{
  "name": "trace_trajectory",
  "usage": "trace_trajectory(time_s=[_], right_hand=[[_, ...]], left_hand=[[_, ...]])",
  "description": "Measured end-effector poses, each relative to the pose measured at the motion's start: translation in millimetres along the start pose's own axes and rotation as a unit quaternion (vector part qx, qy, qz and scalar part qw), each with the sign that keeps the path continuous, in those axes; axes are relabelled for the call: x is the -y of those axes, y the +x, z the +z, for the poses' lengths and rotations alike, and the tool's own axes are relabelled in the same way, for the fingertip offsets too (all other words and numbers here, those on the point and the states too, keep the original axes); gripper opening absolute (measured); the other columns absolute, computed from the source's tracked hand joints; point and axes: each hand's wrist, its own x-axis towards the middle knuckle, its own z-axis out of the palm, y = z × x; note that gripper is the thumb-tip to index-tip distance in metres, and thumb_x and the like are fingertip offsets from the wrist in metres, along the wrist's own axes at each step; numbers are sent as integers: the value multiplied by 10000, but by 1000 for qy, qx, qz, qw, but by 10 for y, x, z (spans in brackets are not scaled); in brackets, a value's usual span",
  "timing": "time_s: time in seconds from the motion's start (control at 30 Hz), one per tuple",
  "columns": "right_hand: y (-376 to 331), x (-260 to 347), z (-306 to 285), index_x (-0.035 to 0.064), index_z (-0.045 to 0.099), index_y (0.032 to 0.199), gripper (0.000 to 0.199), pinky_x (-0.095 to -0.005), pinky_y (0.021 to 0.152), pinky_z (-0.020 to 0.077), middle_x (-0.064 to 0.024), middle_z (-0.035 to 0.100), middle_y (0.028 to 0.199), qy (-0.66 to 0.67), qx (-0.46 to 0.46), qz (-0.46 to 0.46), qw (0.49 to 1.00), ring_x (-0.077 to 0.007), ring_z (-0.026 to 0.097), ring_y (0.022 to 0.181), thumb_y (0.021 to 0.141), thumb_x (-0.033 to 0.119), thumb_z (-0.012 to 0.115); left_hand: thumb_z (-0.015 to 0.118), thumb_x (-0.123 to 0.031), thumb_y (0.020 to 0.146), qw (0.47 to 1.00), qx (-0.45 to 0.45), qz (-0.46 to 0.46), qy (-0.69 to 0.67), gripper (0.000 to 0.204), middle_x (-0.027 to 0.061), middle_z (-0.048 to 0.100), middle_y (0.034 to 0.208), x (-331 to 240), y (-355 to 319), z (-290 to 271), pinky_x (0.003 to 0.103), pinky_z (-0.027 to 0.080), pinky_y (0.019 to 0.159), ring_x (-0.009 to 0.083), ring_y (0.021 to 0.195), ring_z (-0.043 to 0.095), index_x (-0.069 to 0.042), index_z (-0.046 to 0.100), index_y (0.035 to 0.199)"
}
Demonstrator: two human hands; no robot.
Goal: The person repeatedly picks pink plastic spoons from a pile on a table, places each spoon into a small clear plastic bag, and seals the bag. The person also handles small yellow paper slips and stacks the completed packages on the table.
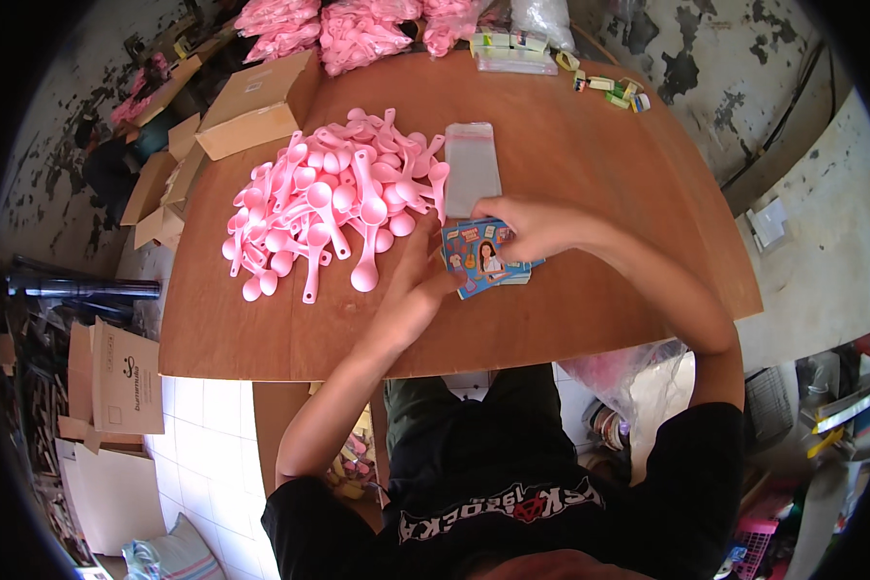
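Note:
A blue printed card (476, 256) with a cartoon figure lies between my hands, near the table's front middle. My right hand (536, 229) pinches it at the upper right corner. At its left edge my left hand (420, 278) grips it, the thumb by the lower left side. More cards (520, 276) are stacked beneath, partly covered by the card and my right hand. Just beyond my hands lies a pile of clear plastic sleeves (472, 169). A large heap of pink plastic spoons (333, 193) spreads out to the left of them.
The brown wooden table (609, 164) carries an open cardboard box (256, 104) at the far left. Bags of pink spoons (367, 34) line the back. Small yellow-green rolled labels (617, 89) sit at the far right. Another carton (126, 377) stands left of the table.

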Motion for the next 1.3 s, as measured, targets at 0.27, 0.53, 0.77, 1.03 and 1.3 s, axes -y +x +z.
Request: trace_trajectory(time_s=[0.27,0.53,0.77,1.03,1.3], right_hand=[[-208,-162,352,-41,452,1377,632,-357,963,474,-202,574,1266,27,-231,29,972,-242,573,1168,839,165,713],[-224,-250,531,-40,307,1470,850,-359,1021,444,-169,525,1345,245,-166,36,954,-227,524,1227,821,229,786],[-144,-56,292,-41,310,1447,1124,-441,1005,449,-301,491,1328,-239,-161,-156,945,-417,531,1196,552,311,891],[14,-44,395,-27,382,1394,902,-451,924,502,-264,589,1204,-81,-109,-83,987,-423,584,1093,593,98,776],[-115,-88,526,-7,443,1352,846,-446,870,517,-214,620,1117,-127,-258,-175,942,-400,619,1005,570,64,760]], left_hand=[[532,-39,921,994,-25,-57,-94,755,161,355,1502,176,50,139,350,365,1096,234,1358,407,25,108,1543],[511,13,903,998,-50,-18,-41,783,175,393,1453,434,241,247,321,441,1014,228,1263,485,1,67,1548],[514,12,808,992,-49,-22,-116,902,180,362,1500,255,112,131,327,360,1081,246,1348,412,-6,19,1562],[576,-125,890,996,27,-76,-31,733,164,431,1451,99,124,-88,344,323,1114,241,1350,413,3,238,1528],[656,-236,932,991,76,-112,3,783,191,470,1391,38,343,-75,352,416,1047,254,1287,477,57,209,1504]])
